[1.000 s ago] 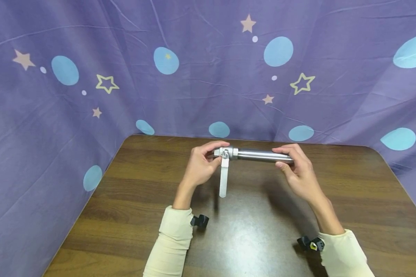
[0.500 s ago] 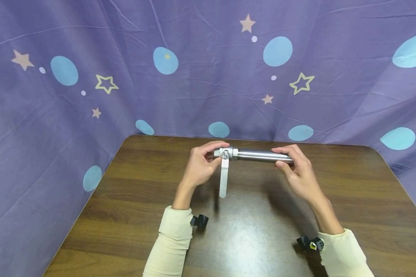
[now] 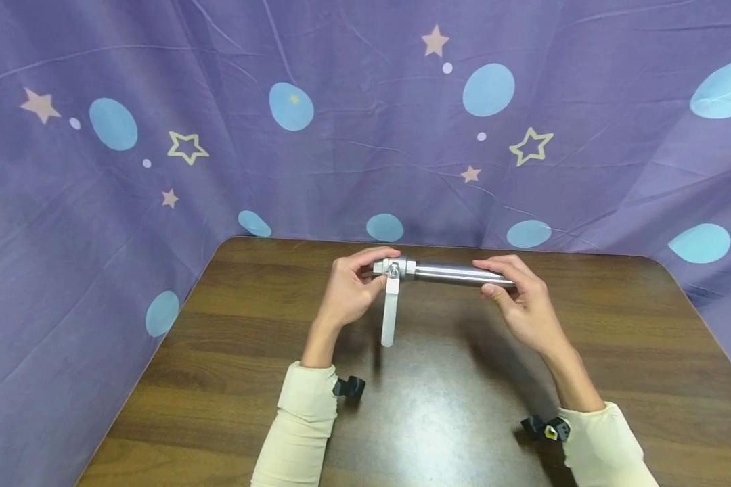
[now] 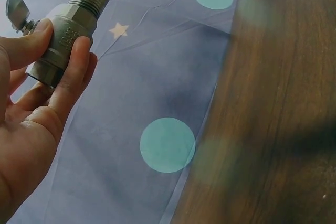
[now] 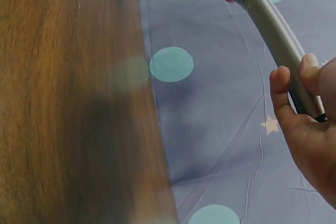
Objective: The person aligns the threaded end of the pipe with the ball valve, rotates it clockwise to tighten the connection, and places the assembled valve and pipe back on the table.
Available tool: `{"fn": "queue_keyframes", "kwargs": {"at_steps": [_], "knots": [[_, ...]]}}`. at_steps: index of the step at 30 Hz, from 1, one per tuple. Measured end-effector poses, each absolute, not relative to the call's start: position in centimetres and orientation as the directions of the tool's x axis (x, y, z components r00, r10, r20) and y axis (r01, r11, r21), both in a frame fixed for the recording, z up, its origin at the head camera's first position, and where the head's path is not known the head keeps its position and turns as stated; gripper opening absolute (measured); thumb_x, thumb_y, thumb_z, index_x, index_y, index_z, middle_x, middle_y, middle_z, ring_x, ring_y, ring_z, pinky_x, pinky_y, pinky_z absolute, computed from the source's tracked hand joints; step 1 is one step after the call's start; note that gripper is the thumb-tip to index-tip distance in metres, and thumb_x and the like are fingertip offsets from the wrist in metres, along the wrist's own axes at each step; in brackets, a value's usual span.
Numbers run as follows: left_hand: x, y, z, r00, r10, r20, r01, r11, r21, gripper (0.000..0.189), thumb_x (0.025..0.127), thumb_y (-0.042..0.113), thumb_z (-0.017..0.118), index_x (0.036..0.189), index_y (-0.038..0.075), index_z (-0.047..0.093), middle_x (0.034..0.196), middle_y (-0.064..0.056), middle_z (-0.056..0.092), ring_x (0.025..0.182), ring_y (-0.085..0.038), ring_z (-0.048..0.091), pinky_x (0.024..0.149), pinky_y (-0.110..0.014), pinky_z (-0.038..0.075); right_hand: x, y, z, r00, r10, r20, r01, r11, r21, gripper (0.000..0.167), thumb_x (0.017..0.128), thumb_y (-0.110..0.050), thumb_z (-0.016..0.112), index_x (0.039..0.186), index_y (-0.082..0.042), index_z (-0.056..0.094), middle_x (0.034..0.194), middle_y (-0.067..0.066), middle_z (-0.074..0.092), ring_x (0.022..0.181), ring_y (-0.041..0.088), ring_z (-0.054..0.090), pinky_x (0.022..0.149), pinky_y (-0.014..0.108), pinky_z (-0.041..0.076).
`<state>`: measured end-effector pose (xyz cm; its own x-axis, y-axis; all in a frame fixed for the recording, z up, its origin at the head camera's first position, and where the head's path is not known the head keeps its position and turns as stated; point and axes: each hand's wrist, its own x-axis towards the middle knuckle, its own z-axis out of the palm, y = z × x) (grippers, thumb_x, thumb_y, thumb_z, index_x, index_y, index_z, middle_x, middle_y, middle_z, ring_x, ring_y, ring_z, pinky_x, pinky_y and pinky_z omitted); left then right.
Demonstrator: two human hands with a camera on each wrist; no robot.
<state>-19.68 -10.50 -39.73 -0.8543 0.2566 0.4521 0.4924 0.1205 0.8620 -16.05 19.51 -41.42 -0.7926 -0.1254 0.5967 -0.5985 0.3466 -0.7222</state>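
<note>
A metal ball valve [image 3: 405, 268] with a flat lever handle [image 3: 390, 314] is joined to a shiny steel pipe [image 3: 451, 272], both held level above the table. My left hand [image 3: 353, 287] grips the valve body by its free end, thumb in front and fingers behind. The lever points down toward me. At the pipe's far right end my right hand [image 3: 526, 301] pinches the tube between thumb and fingers. Threads [image 4: 86, 2] show where the pipe enters the valve in the left wrist view. Raised lettering marks the valve body, too small to read.
The brown wooden table [image 3: 219, 406] reaches back to a purple curtain [image 3: 353, 135] printed with stars and blue ovals, which also hangs along the left side. Black camera mounts [image 3: 350, 387] sit at both wrists, beside rolled cream sleeves [image 3: 298, 426].
The valve and pipe have shifted slightly to the left with my left hand. The lever's lower end has swung a little left. My right hand's fingers have moved slightly left too.
</note>
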Motion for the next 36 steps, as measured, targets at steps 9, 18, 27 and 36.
{"fn": "queue_keyframes", "kwargs": {"at_steps": [9, 18, 27, 36], "knots": [[-19.63, -10.50, -39.56, -0.858, 0.244, 0.452, 0.486, 0.105, 0.867, 0.046, 0.082, -0.020, 0.065, 0.124, -0.004, 0.076, 0.124, -0.022, 0.077, 0.101, -0.015, 0.071, 0.086, -0.023, 0.066, -16.02, 19.38, -41.49, -0.805, -0.114, 0.582, -0.587, 0.296, -0.754, 0.042, 0.088, 0.022, 0.069, 0.127, 0.007, 0.073, 0.117, 0.000, 0.070, 0.088, 0.004, 0.070, 0.076, 0.014, 0.063], [-19.61, -10.61, -39.54, -0.855, 0.261, 0.449, 0.488, 0.108, 0.866, 0.047, 0.081, -0.019, 0.065, 0.124, -0.004, 0.076, 0.127, -0.020, 0.077, 0.105, -0.013, 0.070, 0.086, -0.027, 0.067, -16.03, 19.51, -41.61, -0.809, -0.125, 0.574, -0.582, 0.310, -0.752, 0.036, 0.095, 0.017, 0.064, 0.128, 0.004, 0.073, 0.107, -0.005, 0.069, 0.078, 0.003, 0.068, 0.071, 0.012, 0.060], [-19.67, -10.53, -39.55, -0.847, 0.250, 0.468, 0.505, 0.107, 0.856, 0.047, 0.081, -0.020, 0.065, 0.124, -0.004, 0.076, 0.127, -0.021, 0.077, 0.104, -0.012, 0.070, 0.085, -0.023, 0.066, -15.95, 19.55, -41.54, -0.819, -0.182, 0.544, -0.573, 0.291, -0.766, 0.053, 0.095, 0.017, 0.064, 0.146, 0.005, 0.057, 0.139, -0.002, 0.058, 0.112, 0.001, 0.062, 0.094, 0.011, 0.056], [-19.74, -10.65, -39.74, -0.856, 0.234, 0.462, 0.494, 0.106, 0.863, 0.046, 0.082, -0.019, 0.066, 0.124, -0.005, 0.076, 0.125, -0.023, 0.077, 0.099, -0.009, 0.070, 0.085, -0.024, 0.066, -15.70, 19.35, -41.81, -0.814, -0.191, 0.549, -0.580, 0.313, -0.752, 0.047, 0.089, 0.022, 0.066, 0.133, 0.009, 0.055, 0.136, 0.003, 0.046, 0.122, 0.006, 0.048, 0.099, 0.008, 0.046]]}}
